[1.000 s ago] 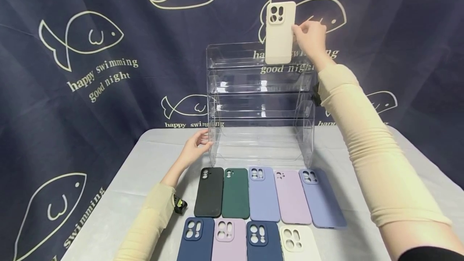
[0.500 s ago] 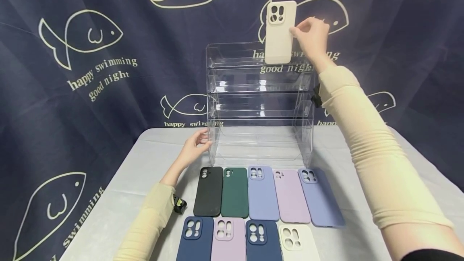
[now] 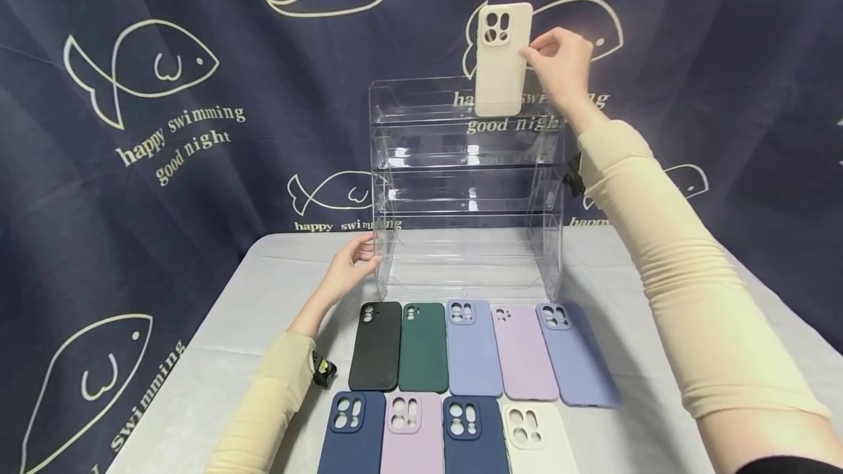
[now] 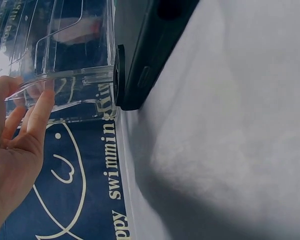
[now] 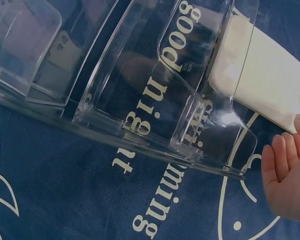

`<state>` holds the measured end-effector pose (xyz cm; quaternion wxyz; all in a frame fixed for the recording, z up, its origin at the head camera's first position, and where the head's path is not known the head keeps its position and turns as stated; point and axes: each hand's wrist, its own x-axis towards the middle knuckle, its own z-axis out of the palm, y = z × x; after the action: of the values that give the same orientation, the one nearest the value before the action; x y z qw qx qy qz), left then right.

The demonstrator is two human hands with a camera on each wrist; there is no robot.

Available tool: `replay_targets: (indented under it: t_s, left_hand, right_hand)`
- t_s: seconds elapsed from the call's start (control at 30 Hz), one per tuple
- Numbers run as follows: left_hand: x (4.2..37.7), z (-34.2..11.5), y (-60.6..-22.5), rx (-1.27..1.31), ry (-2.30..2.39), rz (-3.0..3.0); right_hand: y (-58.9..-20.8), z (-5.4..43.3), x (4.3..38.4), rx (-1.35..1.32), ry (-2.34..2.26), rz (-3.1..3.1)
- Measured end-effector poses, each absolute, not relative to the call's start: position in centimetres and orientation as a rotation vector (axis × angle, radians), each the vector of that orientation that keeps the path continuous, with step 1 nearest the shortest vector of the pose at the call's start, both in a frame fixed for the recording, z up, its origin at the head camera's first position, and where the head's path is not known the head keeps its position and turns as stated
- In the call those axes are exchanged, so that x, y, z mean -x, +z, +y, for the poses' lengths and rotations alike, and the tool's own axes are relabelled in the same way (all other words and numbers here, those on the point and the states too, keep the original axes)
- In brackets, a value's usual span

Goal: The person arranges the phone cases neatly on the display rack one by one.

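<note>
A: In the head view, what is the right hand (image 3: 563, 68) doing?

B: Pinching the cream case (image 3: 503, 68) by its right edge, a narrow grip of thumb and fingers. The case stands upright at the top tier of the clear rack (image 3: 461, 205), its lower end behind the tier's front

A: And the left hand (image 3: 347, 267)?

B: Low down, its grip holding the front edge of the rack's left side

A: What's on the table (image 3: 217, 342)?

B: Two rows. Farther back, left to right: a black case (image 3: 375, 346), a green case (image 3: 424, 347), a blue case (image 3: 474, 350), a lilac case (image 3: 525, 353) and a slanted blue case (image 3: 582, 360). Nearer: a navy case (image 3: 352, 437), a second lilac case (image 3: 415, 445), a second navy case (image 3: 476, 445) and a second cream case (image 3: 543, 452), all cut off below

A: The left wrist view?

B: Thumb and fingers meet the rack's side, and the black case juts in from the top

A: And the right wrist view?

B: The thumb touches the cream case's edge, the other fingers bent just beside it. The case's lower end shows through the rack, with dark blue cloth (image 5: 65, 170) behind
</note>
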<state>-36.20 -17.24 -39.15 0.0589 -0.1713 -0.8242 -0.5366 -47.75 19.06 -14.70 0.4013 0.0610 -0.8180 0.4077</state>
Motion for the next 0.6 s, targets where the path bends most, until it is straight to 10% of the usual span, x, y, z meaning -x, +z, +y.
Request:
replay_targets:
  t_s: [0.6]
  left_hand:
    - [36.4, -17.2, -39.5, 0.516, -1.583, -2.511]
  right_hand:
    - [-14.3, 20.0, 44.2, -0.265, 0.986, -2.178]
